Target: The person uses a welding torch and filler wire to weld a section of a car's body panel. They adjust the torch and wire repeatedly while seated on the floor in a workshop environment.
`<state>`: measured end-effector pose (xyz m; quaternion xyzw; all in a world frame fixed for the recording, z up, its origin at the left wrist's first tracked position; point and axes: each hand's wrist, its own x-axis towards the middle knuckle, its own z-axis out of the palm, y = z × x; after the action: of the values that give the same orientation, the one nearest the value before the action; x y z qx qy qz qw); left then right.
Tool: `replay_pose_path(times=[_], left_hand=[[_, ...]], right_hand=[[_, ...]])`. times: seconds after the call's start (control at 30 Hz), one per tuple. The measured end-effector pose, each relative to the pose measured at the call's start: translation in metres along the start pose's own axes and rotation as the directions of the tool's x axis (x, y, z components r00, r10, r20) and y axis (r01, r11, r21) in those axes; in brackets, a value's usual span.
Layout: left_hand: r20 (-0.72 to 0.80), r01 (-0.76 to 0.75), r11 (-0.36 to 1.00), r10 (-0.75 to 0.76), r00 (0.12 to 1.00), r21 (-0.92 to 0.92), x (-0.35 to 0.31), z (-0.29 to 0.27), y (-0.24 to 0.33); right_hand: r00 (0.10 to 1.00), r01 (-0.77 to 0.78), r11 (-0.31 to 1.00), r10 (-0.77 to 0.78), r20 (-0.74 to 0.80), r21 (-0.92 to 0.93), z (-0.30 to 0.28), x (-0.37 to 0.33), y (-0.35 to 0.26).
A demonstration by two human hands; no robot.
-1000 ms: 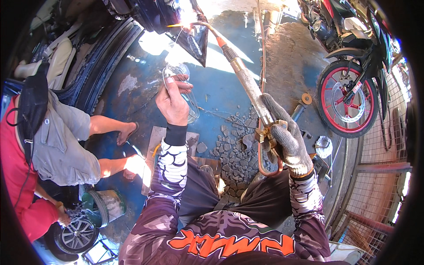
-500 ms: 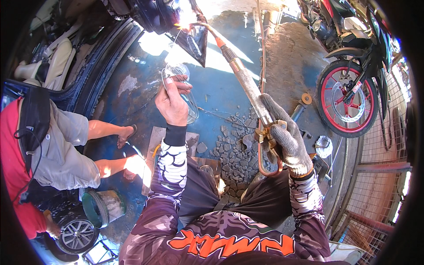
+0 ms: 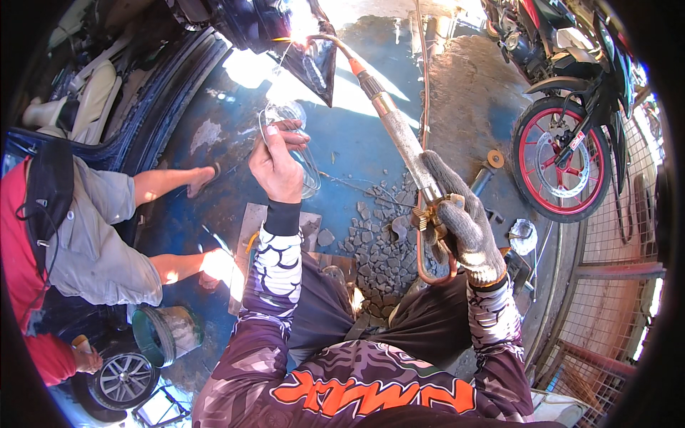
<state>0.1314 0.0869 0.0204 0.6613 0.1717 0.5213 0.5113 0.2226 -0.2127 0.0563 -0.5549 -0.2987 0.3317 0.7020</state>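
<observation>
My right hand [image 3: 464, 232], in a grey knit glove, is wrapped round the valve end of a gas welding torch [image 3: 399, 132]. The torch points up and away, and its bent tip burns with a bright flame against a dark metal panel [image 3: 314, 75] at the top. My bare left hand [image 3: 280, 160] pinches a coil of thin wire [image 3: 309, 171]. One end of that wire runs up to the glowing spot beside the flame. Glare hides the exact point where flame, wire and panel meet. A hose [image 3: 422, 267] loops below the torch handle.
Another person in grey shorts [image 3: 107, 250] stands at my left, near a bucket [image 3: 168, 335] and a wheel [image 3: 125, 381]. Broken stone pieces [image 3: 378, 264] lie between my knees. To the right are a motorcycle wheel [image 3: 561, 159], a grinder [image 3: 487, 171] and a wire-mesh fence [image 3: 606, 299].
The torch tip and flame have shifted slightly at the panel. My hands stay nearly in place. The other person has moved a foot and leg, and their hand has shifted near the wheel.
</observation>
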Motion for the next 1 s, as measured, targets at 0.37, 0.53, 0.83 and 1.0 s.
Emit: replay_pose_path(times=[0.37,0.53,0.83,1.0], left_hand=[[0.005,0.02,1.0,-0.019,1.0,-0.022,0.0007,0.0016,-0.0017],[0.002,0.03,0.999,-0.03,1.0,-0.016,0.0009,0.0017,-0.001],[-0.003,0.044,0.999,-0.044,0.999,-0.026,0.001,0.0022,0.0002],[-0.013,0.02,0.999,-0.021,1.0,-0.046,0.0001,0.003,0.0018]], right_hand=[[1.0,0.015,0.999,-0.015,-0.012,-0.037,-0.0004,-0.0004,0.0009],[1.0,0.007,1.0,-0.008,-0.007,-0.026,0.0002,-0.0011,0.0007],[1.0,0.001,1.0,-0.001,-0.004,-0.019,0.001,-0.0026,0.0001],[1.0,0.015,1.0,-0.015,0.005,-0.016,-0.0004,-0.001,0.0009]])
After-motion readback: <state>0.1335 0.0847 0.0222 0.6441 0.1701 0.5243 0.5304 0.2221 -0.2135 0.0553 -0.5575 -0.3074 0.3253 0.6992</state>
